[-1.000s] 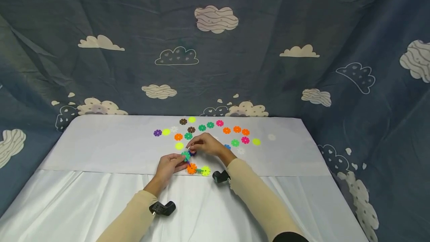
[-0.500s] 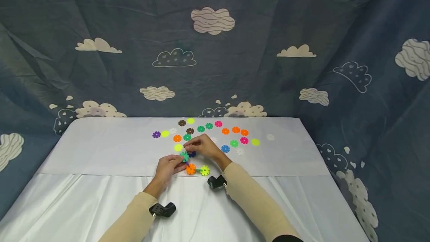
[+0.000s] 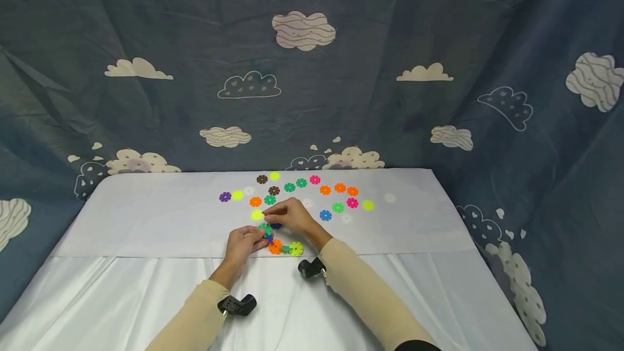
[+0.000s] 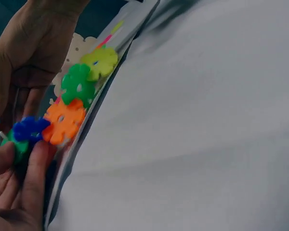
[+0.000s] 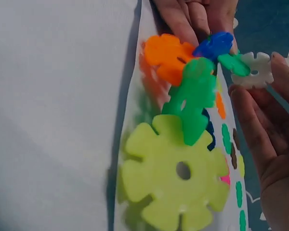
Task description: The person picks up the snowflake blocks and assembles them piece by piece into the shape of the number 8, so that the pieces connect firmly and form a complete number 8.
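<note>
My left hand (image 3: 242,245) pinches the green notched disc (image 5: 233,63) at one end of a chain of flower-shaped interlocking discs. A white disc (image 5: 260,73) meets that green one edge to edge, gripped between the thumb and fingers of my right hand (image 3: 292,216). Beyond the green piece the chain runs through a blue disc (image 5: 214,45), an orange disc (image 5: 159,55) and another green disc (image 5: 195,91) to a yellow-green disc (image 5: 149,175). In the left wrist view, fingers cover much of the held green disc.
Loose discs lie across the white table (image 3: 146,215) behind my hands, among them a yellow one (image 3: 257,215), a blue one (image 3: 325,215) and a pink one (image 3: 352,203). A dark blue disc (image 3: 275,226) lies under my right hand. A cloud-patterned curtain (image 3: 341,112) hangs behind.
The right hand and forearm have shifted slightly left, uncovering the loose blue disc. The left hand keeps its pinch, and the chain has stayed nearly in place. The head view has drifted a little.
</note>
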### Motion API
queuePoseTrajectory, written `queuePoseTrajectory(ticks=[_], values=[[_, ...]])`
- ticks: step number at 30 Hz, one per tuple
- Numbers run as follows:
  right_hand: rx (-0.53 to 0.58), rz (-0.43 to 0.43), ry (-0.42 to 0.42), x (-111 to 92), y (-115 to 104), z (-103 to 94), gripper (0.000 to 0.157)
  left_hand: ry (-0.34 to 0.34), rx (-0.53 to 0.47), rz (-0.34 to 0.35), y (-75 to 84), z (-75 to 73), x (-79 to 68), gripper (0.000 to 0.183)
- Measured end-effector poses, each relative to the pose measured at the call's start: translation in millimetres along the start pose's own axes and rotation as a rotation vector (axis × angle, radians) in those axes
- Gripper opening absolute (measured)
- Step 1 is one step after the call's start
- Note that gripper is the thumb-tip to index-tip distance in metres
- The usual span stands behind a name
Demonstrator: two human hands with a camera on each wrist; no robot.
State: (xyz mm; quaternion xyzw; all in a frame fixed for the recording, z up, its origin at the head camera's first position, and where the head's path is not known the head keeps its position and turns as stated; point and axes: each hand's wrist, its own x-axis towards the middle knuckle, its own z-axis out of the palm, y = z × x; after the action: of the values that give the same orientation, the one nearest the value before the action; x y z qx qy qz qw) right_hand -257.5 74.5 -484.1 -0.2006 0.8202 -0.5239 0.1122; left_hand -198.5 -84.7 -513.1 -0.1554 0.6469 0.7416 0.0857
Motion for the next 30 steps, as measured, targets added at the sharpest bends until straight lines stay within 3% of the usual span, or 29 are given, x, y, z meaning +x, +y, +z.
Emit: queuePoseTrajectory(ticks=[6, 9, 15, 19, 25, 30], values=[[-0.029, 0.025, -0.046, -1, 1, 0.6, 0.017, -0.132, 0.006, 0.024, -1.4, -3.5, -3.3, 0.034], [-0.052, 0.025, -0.06, 0, -1, 0.5, 0.014, -0.164, 0.035, 0.035, 0.4, -3.9, -4.0, 0.038], [-0.104, 0.064, -0.016, 2, -2, -6.7, 0.019, -0.141, 0.115, 0.046, 3.5, -3.4, -7.0, 0.04], [-0.208, 0.127, 0.02, 4, 3, -10.3, 0.016, -0.101, 0.149, 0.035, 5.3, -6.8, -12.5, 0.039], [-0.413, 0.183, -0.073, 9, 9, -6.6, 0.026, -0.12, 0.112, 0.04, 4.9, -8.8, -12.2, 0.042], [-0.467, 0.143, -0.084, 11, 9, -5.1, 0.021, -0.145, 0.108, 0.056, 3.7, -9.1, -11.5, 0.043]])
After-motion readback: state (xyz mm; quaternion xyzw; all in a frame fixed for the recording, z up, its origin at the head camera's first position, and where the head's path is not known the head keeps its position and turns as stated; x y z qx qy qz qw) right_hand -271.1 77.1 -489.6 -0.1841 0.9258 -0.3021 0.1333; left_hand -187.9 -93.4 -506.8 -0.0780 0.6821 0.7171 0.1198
